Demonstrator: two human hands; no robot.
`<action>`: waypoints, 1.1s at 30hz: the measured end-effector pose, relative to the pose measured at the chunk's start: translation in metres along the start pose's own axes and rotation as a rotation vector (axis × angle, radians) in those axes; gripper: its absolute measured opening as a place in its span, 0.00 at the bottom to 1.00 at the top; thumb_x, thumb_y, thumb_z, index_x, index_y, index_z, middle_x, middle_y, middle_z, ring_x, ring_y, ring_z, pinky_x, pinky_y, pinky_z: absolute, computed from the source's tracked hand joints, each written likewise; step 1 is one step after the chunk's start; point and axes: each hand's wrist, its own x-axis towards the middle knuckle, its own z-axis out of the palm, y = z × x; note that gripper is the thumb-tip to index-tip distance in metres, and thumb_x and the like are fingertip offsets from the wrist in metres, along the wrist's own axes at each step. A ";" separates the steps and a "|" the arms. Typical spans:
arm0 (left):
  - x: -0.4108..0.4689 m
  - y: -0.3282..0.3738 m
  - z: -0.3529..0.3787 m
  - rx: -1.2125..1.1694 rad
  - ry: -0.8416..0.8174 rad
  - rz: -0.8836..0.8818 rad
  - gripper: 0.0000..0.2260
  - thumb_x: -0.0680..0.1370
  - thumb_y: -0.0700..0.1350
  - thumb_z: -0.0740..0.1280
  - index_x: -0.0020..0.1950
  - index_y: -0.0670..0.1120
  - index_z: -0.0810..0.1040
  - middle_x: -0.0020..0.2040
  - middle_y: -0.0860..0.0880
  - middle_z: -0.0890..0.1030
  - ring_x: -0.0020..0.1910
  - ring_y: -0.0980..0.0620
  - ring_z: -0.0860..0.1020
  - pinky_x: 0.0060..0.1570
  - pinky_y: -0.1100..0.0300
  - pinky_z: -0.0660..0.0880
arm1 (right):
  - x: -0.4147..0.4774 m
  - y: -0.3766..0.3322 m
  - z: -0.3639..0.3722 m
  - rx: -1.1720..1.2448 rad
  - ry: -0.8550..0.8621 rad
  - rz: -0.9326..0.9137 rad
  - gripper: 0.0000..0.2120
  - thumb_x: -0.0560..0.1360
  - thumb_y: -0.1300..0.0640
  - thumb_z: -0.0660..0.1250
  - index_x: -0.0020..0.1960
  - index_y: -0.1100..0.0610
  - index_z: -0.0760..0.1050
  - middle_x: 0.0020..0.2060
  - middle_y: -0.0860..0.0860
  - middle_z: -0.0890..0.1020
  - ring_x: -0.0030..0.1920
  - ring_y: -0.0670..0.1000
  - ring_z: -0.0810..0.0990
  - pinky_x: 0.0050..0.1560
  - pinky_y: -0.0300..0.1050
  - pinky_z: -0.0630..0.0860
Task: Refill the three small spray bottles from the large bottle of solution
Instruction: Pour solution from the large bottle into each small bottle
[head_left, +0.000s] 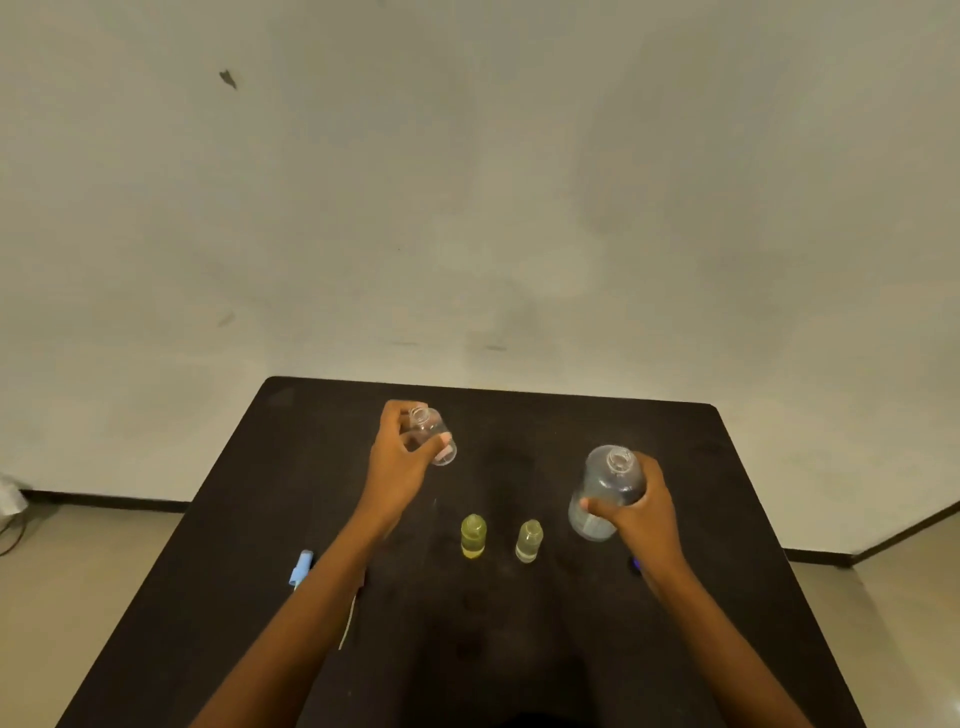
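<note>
Head view: left hand (397, 457) wrapped round small clear bottle (434, 436), right hand (641, 512) gripping uncapped large bottle (605, 491), probably third refill, needs necks lined up before tipping.

— Where is the large bottle (605, 493)?

— At about three o'clock on the dark table (519, 649), clear, uncapped, its open neck tilted toward eleven o'clock. The right hand (641, 512) wraps its lower body; whether its base touches the table is unclear.

— And the small ones?

— A clear small bottle (431, 434), also uncapped, sits at about eleven o'clock, gripped in the left hand (402, 457) and tilted slightly. Two others stand upright near the centre, just beside each other: a yellow-green bottle (473, 535) on the nine o'clock side, and a paler bottle (529, 540) toward three o'clock, pale liquid in its lower part.
</note>
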 end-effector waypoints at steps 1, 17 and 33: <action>0.000 0.018 0.002 -0.034 -0.019 0.022 0.15 0.74 0.39 0.69 0.57 0.47 0.68 0.51 0.49 0.77 0.50 0.52 0.78 0.45 0.65 0.77 | 0.004 -0.016 -0.005 0.007 0.007 -0.042 0.33 0.60 0.66 0.78 0.60 0.53 0.67 0.52 0.47 0.75 0.54 0.50 0.75 0.47 0.35 0.72; -0.046 0.221 0.015 -0.274 -0.272 0.302 0.19 0.63 0.51 0.71 0.52 0.57 0.73 0.49 0.55 0.82 0.47 0.58 0.81 0.38 0.59 0.81 | 0.002 -0.244 -0.046 -0.234 0.379 -0.742 0.35 0.59 0.55 0.79 0.60 0.45 0.67 0.52 0.42 0.69 0.55 0.49 0.66 0.54 0.54 0.72; -0.054 0.246 0.011 -0.293 -0.290 0.365 0.19 0.60 0.51 0.71 0.50 0.58 0.75 0.45 0.57 0.83 0.47 0.57 0.81 0.35 0.62 0.79 | -0.004 -0.293 -0.053 -0.510 0.575 -1.075 0.35 0.58 0.49 0.72 0.63 0.48 0.65 0.57 0.56 0.74 0.58 0.54 0.63 0.52 0.45 0.61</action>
